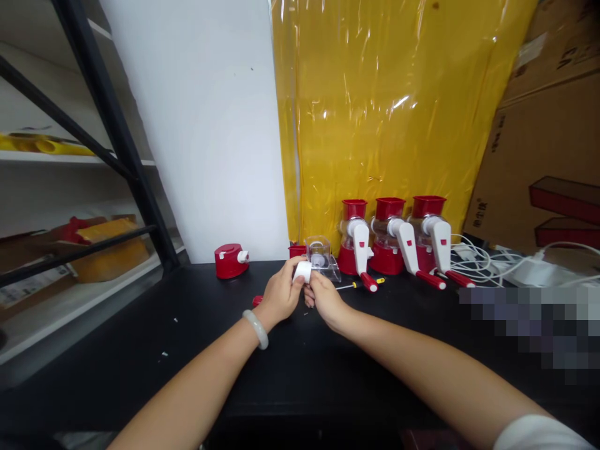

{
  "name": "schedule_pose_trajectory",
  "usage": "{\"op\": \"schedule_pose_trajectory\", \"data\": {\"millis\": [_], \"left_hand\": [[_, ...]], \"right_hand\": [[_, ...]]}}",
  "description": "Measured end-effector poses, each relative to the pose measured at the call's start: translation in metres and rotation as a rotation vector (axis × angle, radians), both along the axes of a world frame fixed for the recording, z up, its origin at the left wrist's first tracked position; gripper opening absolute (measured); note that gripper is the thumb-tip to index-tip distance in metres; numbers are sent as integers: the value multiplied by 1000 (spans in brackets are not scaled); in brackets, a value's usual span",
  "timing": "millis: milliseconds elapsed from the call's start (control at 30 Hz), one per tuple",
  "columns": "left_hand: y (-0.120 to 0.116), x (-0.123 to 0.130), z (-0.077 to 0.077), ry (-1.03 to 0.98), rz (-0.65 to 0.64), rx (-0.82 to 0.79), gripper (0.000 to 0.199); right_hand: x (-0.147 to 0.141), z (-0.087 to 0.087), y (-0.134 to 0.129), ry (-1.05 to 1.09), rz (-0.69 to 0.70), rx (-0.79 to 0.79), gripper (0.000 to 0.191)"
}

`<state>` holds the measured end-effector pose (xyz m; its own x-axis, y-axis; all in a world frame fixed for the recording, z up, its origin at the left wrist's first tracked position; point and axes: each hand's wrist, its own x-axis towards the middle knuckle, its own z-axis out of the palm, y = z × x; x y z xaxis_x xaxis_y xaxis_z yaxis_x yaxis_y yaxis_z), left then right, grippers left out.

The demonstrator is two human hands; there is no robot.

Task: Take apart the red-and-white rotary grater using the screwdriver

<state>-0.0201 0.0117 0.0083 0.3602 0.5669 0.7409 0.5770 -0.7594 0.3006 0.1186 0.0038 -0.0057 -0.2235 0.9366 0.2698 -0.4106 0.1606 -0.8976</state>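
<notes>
My left hand (281, 289) is closed around a white rounded plastic part (304, 270), its thumb lying along the side. My right hand (327, 301) pinches the same part from the right with bent fingers. Just behind them stands a clear plastic grinder housing (319, 253) with a grey ring in it. A red piece (257, 300) pokes out beside my left hand; the fingers hide whether it joins the white part. Right of my hands lies a screwdriver (355, 285) with a yellow and black handle.
Three red-and-white hand-crank graters (390, 250) stand in a row at the back right. A red suction base (231, 261) sits at the back left of the black table (117, 350). White cables (487, 265) tangle at right, before a large cardboard box (539, 144). A metal-framed shelf (117, 125) borders the left.
</notes>
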Motion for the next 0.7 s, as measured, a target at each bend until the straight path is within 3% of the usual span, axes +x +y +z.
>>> {"op": "schedule_pose_trajectory", "data": {"millis": [400,700], "left_hand": [[-1,7,-2,-193,-53,5,47],[3,-3,-4,-122,-161,-57,45]], "right_hand": [[1,4,-7,24,-11,14,43],[1,-7,-3,-31,-18,47,46]]}}
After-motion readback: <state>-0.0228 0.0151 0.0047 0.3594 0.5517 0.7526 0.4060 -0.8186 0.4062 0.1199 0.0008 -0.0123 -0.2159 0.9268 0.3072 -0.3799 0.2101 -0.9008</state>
